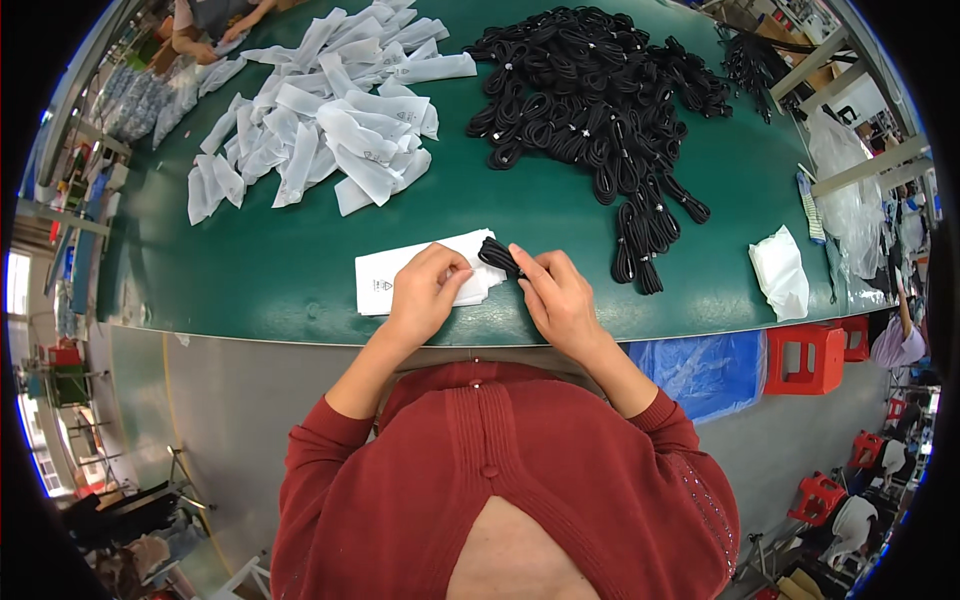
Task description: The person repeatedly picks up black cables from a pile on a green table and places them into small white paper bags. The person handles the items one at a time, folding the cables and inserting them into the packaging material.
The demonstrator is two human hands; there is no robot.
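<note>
A flat stack of white plastic bags (376, 284) lies near the table's front edge. On it rests my left hand (426, 290), its thumb and forefinger pinched together at the open end of the top bag. My right hand (560, 299) grips a bundled black cable (496, 254), whose looped end points left over the right end of the stack. Beyond my hands, to the left, spreads a heap of filled white bags (362, 150). A large pile of bundled black cables (575, 100) covers the back middle of the table, some bundles trailing toward me.
The green table (300, 262) curves around in front of me. At its right lie a white plastic packet (779, 272) and clear plastic sheeting (845, 165). A blue-lined bin (700, 372) and a red stool (803, 360) stand below the edge. A co-worker's hands (205, 48) are at the far left.
</note>
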